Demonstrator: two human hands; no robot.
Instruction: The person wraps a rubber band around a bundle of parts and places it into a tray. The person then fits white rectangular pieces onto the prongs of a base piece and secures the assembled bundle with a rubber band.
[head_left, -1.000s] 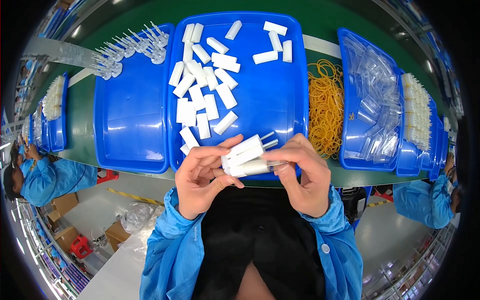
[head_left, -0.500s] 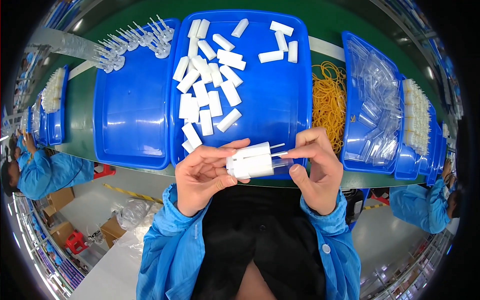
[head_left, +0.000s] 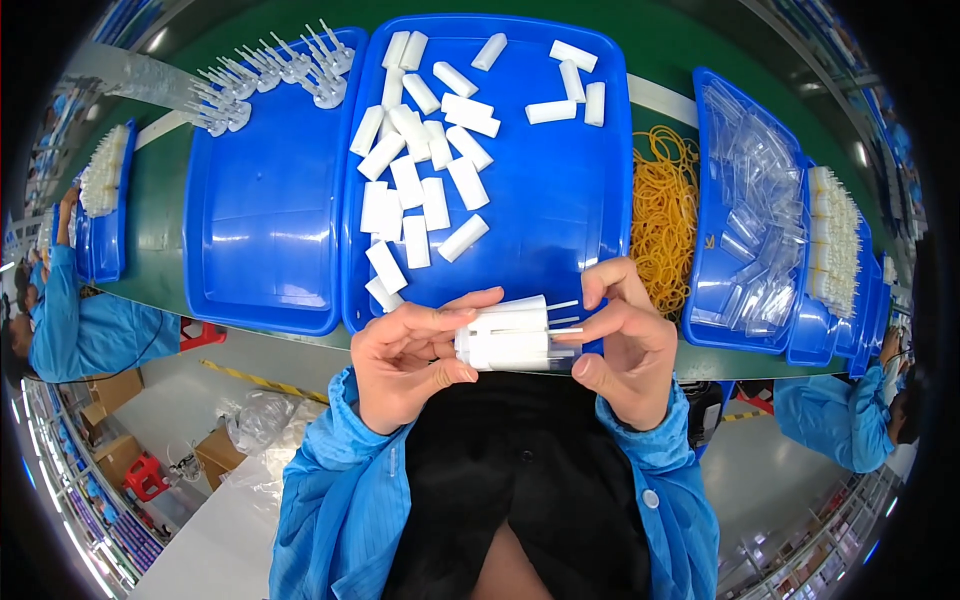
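My left hand (head_left: 415, 355) is closed round the base of a bundle of white blocks (head_left: 508, 336), lying sideways over the near edge of the middle tray. Several thin pale rods stick out of its right end. A clear plastic piece (head_left: 563, 357) lies along the near side there, its inner part hidden by the blocks. The thumb and index finger of my right hand (head_left: 635, 350) pinch the outer end of that piece, with the fingertips beside the rod ends. Loose white blocks (head_left: 466, 183) are scattered over the blue middle tray (head_left: 540, 210), mostly at its left.
At left, a blue tray (head_left: 262, 230) bears upright white rod stands (head_left: 265, 72) along its far edge. Yellow rubber bands (head_left: 663, 230) lie right of the middle tray. Beyond them is a tray of clear plastic pieces (head_left: 755, 215). Co-workers in blue sleeves (head_left: 95, 325) work at both sides.
The clear piece sits further left along the white blocks, and less of it sticks out. My right thumb has come nearer the bundle. The view has shifted slightly.
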